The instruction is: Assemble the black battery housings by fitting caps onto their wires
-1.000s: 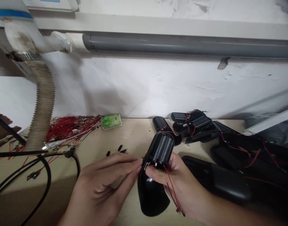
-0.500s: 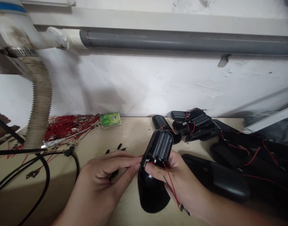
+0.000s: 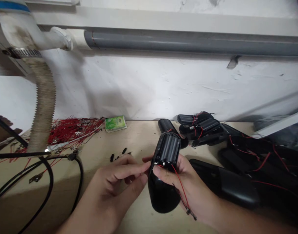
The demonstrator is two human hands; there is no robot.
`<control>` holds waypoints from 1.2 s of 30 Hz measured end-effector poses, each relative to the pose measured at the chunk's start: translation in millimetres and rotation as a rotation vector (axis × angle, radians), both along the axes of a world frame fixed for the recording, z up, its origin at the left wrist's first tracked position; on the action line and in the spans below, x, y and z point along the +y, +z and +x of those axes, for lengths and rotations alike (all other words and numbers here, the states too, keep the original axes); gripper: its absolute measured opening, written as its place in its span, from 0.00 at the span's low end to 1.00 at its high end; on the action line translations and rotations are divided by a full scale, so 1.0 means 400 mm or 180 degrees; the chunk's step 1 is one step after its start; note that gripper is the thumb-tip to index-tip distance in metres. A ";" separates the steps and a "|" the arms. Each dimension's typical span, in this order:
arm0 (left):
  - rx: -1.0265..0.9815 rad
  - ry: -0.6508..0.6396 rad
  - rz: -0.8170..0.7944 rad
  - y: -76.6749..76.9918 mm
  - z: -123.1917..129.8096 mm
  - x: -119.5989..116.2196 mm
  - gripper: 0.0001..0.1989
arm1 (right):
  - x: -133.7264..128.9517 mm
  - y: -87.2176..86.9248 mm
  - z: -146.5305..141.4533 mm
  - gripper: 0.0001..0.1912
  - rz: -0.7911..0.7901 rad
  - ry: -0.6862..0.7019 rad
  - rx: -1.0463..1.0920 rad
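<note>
My right hand (image 3: 188,188) grips a glossy black plastic housing (image 3: 162,196), with its fingers wrapped around the body. Set in the housing's top is a black battery holder (image 3: 167,149) with ribbed cylindrical bays. A red wire (image 3: 182,190) and a thinner dark wire run down past my right palm to a small terminal. My left hand (image 3: 117,185) comes in from the lower left, its thumb and fingertips pressed at the holder's lower-left corner. The fingertips hide whatever lies at that corner.
Several black housings with red wires (image 3: 200,130) lie heaped on the wooden bench (image 3: 136,138) to the right. A tangle of red wires (image 3: 73,130), a green packet (image 3: 115,124), small black pieces (image 3: 118,155) and a black cable (image 3: 48,172) sit to the left. A corrugated hose (image 3: 43,107) descends at left.
The housing has risen slightly and shifted right in my right hand. My left hand has moved slightly right with it, and its fingers now curl more tightly.
</note>
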State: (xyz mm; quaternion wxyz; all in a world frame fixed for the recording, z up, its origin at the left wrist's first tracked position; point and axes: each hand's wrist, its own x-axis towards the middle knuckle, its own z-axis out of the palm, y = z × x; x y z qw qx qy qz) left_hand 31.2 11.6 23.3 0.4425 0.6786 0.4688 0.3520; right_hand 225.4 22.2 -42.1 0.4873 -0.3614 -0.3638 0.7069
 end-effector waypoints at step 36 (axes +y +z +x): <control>-0.1330 -0.1255 -0.1467 0.025 -0.003 0.030 0.19 | -0.042 0.012 0.039 0.16 -0.0402 0.1270 0.0875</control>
